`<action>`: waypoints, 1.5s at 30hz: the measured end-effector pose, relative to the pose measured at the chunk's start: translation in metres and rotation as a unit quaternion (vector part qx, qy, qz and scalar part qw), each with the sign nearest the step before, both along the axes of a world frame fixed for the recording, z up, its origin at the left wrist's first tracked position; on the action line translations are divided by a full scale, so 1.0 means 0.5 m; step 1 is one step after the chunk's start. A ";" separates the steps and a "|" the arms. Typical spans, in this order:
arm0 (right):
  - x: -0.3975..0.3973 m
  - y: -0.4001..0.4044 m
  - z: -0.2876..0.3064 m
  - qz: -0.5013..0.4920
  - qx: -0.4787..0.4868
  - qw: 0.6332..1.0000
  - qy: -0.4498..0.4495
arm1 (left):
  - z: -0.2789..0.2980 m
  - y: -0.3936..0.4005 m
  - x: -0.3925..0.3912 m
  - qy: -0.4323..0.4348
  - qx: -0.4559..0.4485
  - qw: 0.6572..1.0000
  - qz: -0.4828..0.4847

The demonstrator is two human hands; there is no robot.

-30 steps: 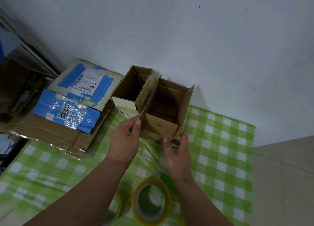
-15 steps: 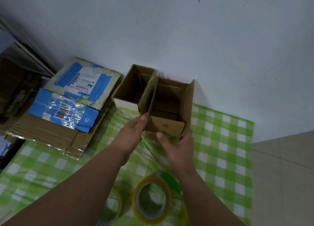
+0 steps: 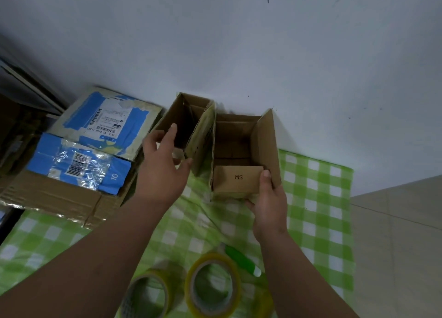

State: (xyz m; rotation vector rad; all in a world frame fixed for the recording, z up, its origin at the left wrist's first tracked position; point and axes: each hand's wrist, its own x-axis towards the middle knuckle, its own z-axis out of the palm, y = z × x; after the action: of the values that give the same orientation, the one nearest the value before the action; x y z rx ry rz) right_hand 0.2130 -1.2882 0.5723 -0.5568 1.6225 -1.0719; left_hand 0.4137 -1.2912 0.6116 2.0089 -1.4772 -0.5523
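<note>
Materials: I see two small brown corrugated boxes, matte and sharp-edged, on a thin green-and-white checked cloth [image 3: 315, 198] that wrinkles over the table.
SM box [image 3: 235, 178]: it stands at 12 o'clock from my right grip, top open, with its long flaps upright. The near short flap is folded inward and shows "SM" printed upside down. Its far side sits near the grey wall.
Second box [image 3: 203, 135]: at 9 o'clock from the SM box, with their sides touching. It is open, deep and dark inside.
Right grip [image 3: 270, 202]: holding the SM box's near right corner, thumb on the flap, fingers curled below.
Left grip [image 3: 165, 167]: wide, fingers spread over the second box's near edge. I cannot tell whether it touches.
Tape rolls: a glossy yellow ring [image 3: 212, 256] at 6 o'clock, with a paler one [image 3: 153, 275] at 7.
Cutter [image 3: 241, 261]: it has a green handle and lies beside the rolls.
Flattened cartons [image 3: 59, 193]: at 9 o'clock, with blue labels and crinkled film.
</note>
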 end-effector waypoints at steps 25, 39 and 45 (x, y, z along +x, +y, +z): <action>0.009 0.004 -0.001 -0.005 0.003 0.998 0.069 | -0.025 -0.022 0.064 -0.141 0.006 0.989 0.032; -0.057 0.001 0.025 -0.077 0.014 0.980 0.181 | -0.016 -0.011 0.082 -0.146 0.019 0.987 0.064; -0.056 0.003 0.046 -0.038 0.002 0.976 0.215 | -0.007 -0.012 0.064 -0.177 0.017 0.984 0.028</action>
State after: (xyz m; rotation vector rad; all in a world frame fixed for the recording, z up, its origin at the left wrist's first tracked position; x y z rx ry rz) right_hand 0.1850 -1.2869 0.5955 -0.7673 2.0338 -1.0512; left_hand 0.4458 -1.2969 0.6080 2.2542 -1.6154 -0.2028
